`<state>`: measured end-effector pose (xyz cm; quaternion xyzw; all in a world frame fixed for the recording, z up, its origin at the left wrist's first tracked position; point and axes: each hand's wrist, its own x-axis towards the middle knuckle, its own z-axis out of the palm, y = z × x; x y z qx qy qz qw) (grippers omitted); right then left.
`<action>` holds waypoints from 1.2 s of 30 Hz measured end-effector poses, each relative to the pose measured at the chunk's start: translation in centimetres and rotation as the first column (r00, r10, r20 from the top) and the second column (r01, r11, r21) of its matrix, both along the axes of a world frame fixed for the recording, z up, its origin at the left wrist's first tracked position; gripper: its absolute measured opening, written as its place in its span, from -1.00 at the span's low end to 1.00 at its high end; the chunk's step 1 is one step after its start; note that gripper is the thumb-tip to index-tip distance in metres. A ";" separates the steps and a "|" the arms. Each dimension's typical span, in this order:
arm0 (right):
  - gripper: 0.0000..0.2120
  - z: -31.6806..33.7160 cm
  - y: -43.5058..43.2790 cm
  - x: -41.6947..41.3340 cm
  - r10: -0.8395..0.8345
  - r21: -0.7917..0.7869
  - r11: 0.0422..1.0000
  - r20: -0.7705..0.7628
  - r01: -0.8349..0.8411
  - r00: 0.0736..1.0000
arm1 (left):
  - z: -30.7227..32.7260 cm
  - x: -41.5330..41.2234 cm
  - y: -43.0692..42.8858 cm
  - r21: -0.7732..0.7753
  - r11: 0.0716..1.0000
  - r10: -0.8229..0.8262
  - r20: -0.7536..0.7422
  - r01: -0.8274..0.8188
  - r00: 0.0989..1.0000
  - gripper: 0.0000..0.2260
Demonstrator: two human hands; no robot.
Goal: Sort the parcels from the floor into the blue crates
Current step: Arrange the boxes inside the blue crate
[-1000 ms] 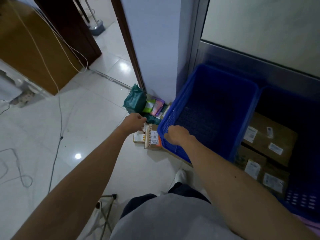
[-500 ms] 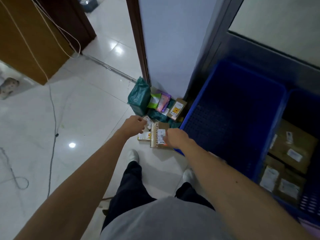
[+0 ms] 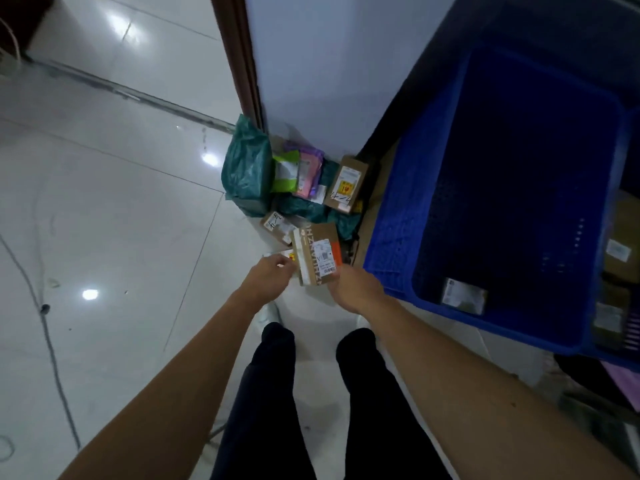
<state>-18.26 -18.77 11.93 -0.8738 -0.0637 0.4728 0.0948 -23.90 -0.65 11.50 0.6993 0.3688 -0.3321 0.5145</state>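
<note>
A pile of parcels lies on the floor at the wall corner: a teal bag, a green pouch, a pink pouch, a brown box with a yellow sticker and a small brown box. My right hand grips the near corner of a labelled brown box, which sits tilted. My left hand pinches a small white parcel just left of that box. The blue crate stands right beside them, with one small parcel inside.
A second blue crate at the far right holds several brown boxes. A brown door frame and white wall rise behind the pile. A cable runs over the glossy tiles on the left. My legs are below my hands.
My right hand left the crate's corner and took hold of the labelled brown box. My left hand closed on the small white parcel. The view has tilted down and nearer to the pile.
</note>
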 end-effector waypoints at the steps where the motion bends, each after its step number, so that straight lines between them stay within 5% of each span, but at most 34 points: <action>1: -0.72 -1.4 0.3 0.3 0.000 -0.005 1.000 -0.008 0.000 1.000 | -1.6 0.1 0.0 -0.008 1.000 0.007 -0.005 -0.007 1.000 -0.74; 5: -0.88 -7.8 0.1 1.1 0.000 -0.044 0.999 -0.048 -0.002 0.999 | -7.5 0.3 -0.8 -0.073 0.997 0.001 -0.008 -0.002 1.000 -0.70; 14: -0.61 -28.7 -0.7 2.9 -0.170 -0.180 0.971 -0.041 0.160 0.985 | -25.8 -1.0 -3.8 -0.127 0.991 0.039 -0.061 -0.046 0.997 -0.61; 22: -0.57 -41.8 -2.3 6.1 -0.442 -0.158 0.883 0.036 0.442 0.896 | -38.4 0.1 -5.1 -0.175 0.975 0.121 -0.089 -0.135 0.989 -0.52; 28: -0.38 -46.9 -2.3 8.2 -0.674 -0.113 0.732 0.025 0.672 0.738 | -42.8 1.7 -6.5 -0.241 0.955 0.165 -0.047 -0.171 0.985 -0.52; 36: -0.34 -45.6 -1.2 8.0 -0.760 -0.047 0.647 0.043 0.761 0.649 | -42.0 2.0 -6.0 -0.266 0.947 0.156 -0.103 -0.179 0.982 -0.49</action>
